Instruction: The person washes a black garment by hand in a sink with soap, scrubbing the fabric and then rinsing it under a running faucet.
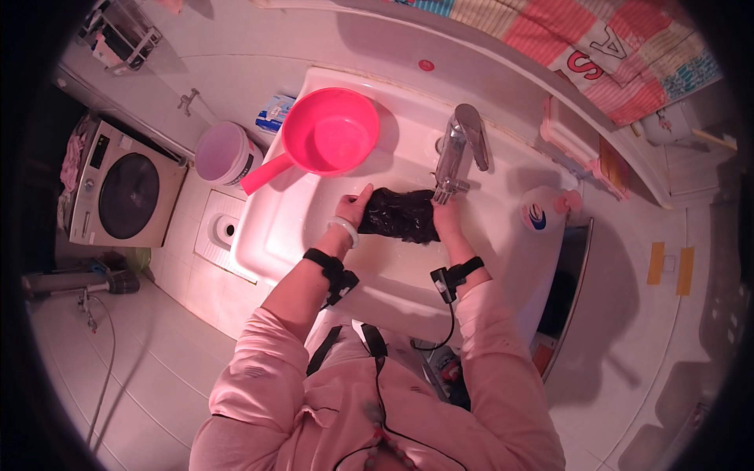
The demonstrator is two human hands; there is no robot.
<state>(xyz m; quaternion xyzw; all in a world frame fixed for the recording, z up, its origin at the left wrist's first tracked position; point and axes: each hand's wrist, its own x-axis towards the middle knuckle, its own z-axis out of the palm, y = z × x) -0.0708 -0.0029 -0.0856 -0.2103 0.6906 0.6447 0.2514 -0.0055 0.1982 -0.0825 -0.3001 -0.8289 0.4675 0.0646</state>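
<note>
A dark, wet-looking cloth (399,215) is stretched between my two hands over the basin of the white sink (268,235). My left hand (351,211) grips its left end, thumb uppermost. At its right end, just under the spout of the chrome faucet (456,147), my right hand (446,219) holds the other side, its fingers partly hidden. Whether water runs from the spout cannot be told. A pink plastic dipper (333,132) rests on the sink's back left part, its handle pointing out over the left rim.
A pump bottle (536,211) stands on the sink's right side. Left of the sink are a bucket (221,154), a squat toilet (221,229) and a front-loading washing machine (126,188). A curved shelf edge (589,123) runs behind the sink. A cable hangs by my right wrist.
</note>
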